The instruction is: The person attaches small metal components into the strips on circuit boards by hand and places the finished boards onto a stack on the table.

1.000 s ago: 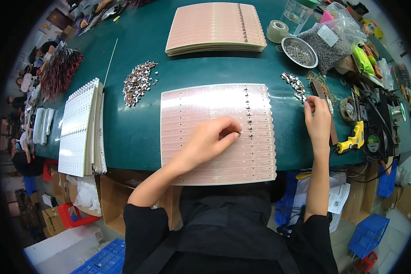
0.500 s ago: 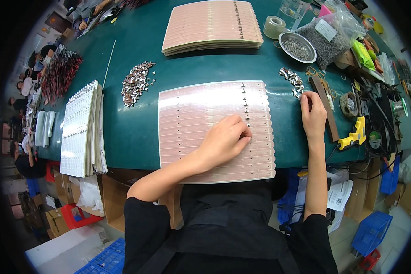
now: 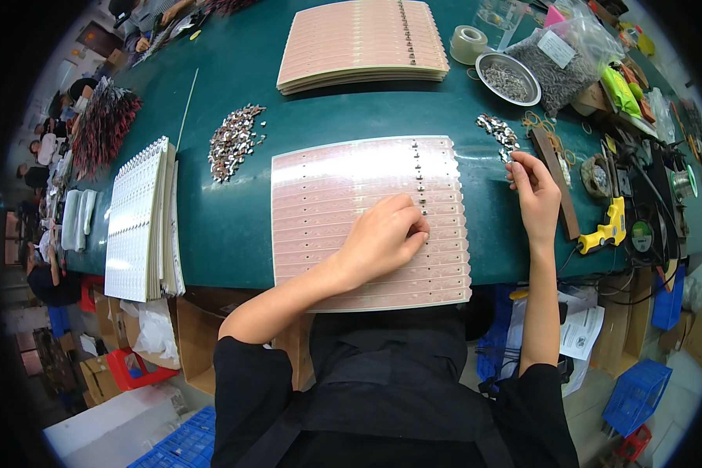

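A pink panel (image 3: pixel 327 187) scored into long strips lies before me, with a row of holes on its left part and small metal pieces (image 3: pixel 419 179) standing in a column near its scalloped right edge. My left hand (image 3: pixel 382 238) rests on it just below that column, fingers curled and thumb pressed in; whatever they hold is hidden. To the right of the panel, my right hand (image 3: pixel 535 195) has its thumb and fingertips pinched together at the lower end of a small pile of metal pieces (image 3: pixel 495 132). Anything between those fingertips is too small to make out.
A larger pile of metal pieces (image 3: pixel 234 140) lies left of the panel. Stacked pink panels (image 3: pixel 359 47) sit behind it, white panels (image 3: pixel 139 226) at left. On the right are a metal bowl (image 3: pixel 509 78), a dark bar (image 3: pixel 554 183) and a yellow glue gun (image 3: pixel 604 228).
My right hand has shifted slightly, and its fingertips now point more to the left at the small pile. My left hand stays almost in the same place on the panel.
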### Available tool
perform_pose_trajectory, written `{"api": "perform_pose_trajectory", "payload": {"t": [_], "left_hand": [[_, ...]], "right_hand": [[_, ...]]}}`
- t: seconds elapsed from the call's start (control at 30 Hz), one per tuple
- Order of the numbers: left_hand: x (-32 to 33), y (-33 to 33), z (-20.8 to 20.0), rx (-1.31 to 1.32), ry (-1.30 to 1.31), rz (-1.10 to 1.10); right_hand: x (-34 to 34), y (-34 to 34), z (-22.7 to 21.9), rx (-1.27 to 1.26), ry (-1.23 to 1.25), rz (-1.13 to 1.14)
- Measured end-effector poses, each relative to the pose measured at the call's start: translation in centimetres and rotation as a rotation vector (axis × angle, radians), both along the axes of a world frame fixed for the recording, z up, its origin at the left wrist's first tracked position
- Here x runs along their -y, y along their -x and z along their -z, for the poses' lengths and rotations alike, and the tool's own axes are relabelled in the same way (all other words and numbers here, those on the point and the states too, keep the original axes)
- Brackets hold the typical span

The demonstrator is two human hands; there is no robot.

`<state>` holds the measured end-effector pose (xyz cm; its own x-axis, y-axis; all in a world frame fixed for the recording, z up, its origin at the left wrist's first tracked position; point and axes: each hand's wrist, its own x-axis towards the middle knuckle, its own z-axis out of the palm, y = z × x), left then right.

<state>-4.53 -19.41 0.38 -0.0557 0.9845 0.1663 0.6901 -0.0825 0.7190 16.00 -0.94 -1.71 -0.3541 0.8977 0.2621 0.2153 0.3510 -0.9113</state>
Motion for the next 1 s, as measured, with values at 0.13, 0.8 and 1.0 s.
{"api": "perform_pose_trajectory", "payload": {"t": [0.13, 0.8, 1.0], "left_hand": [[-0.1, 0.0, 0.0, -0.003, 0.01, 0.0], [0.9, 0.1, 1.2, -0.063, -0.133, 0.058], [2.2, 2.2, 0.1, 0.206, -0.04, 0.108]], "right_hand": [[2.4, 0.0, -0.6, -0.054, 0.039, -0.112], [11.5, 2.3, -2.1, 0.359, -0.494, -0.478], [11.2, 2.5, -2.3, 0.396, -0.555, -0.526]]}}
